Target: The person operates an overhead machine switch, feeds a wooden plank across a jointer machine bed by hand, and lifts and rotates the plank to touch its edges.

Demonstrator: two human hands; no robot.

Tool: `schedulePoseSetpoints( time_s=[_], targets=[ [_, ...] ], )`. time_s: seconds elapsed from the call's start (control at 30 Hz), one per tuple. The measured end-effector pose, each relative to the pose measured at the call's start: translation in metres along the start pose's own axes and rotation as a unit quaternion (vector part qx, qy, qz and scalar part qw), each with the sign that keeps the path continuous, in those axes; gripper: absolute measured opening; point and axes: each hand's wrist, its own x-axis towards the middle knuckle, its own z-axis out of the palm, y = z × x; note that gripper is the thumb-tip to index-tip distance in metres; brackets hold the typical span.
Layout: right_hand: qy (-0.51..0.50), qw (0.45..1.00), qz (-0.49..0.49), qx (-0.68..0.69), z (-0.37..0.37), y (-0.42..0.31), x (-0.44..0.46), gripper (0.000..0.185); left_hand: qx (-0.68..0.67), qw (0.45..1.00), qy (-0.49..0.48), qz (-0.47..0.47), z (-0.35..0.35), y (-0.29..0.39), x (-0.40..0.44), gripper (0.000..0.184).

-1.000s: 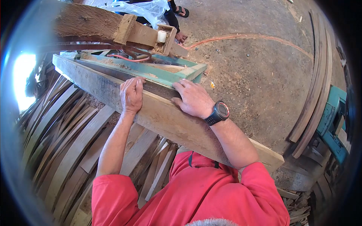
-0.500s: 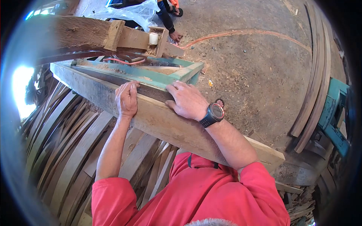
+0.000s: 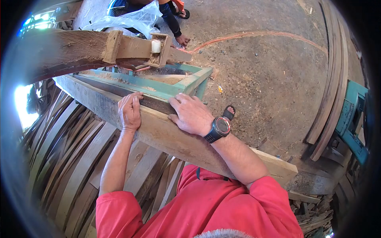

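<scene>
A long, thick wooden plank (image 3: 178, 144) stands on its edge and runs diagonally in front of my body, along a green metal frame (image 3: 154, 88). My left hand (image 3: 130, 112) is closed over the plank's upper edge, thumb on top. Further right, my right hand (image 3: 193, 115) grips the same edge, its fingers reaching over to the far side towards the frame's corner. A black watch (image 3: 220, 127) is on the right wrist. The far fingertips of both hands are partly hidden.
A wooden beam (image 3: 75, 49) with a toothed edge beneath and a white cylinder (image 3: 156, 46) at its end extends above the frame. Beyond it, another person's hand (image 3: 182, 40) touches the floor. Curved boards (image 3: 85, 160) lie left; long planks (image 3: 329, 79) lie right.
Both hands and the plank have shifted slightly left in view. The beam with the white cylinder now appears a little lower and further left, and more of a sandalled foot shows beside my right wrist.
</scene>
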Motion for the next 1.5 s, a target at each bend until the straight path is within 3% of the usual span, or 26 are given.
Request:
schedulePoseSetpoints(
  time_s=[1.5],
  targets=[
    [0.04,0.999,-0.012,0.022,0.0059,-0.0019,-0.0003,0.055,0.016,1.0,-0.017,-0.001,-0.001,0.0049,0.0028,0.029]
  ],
)
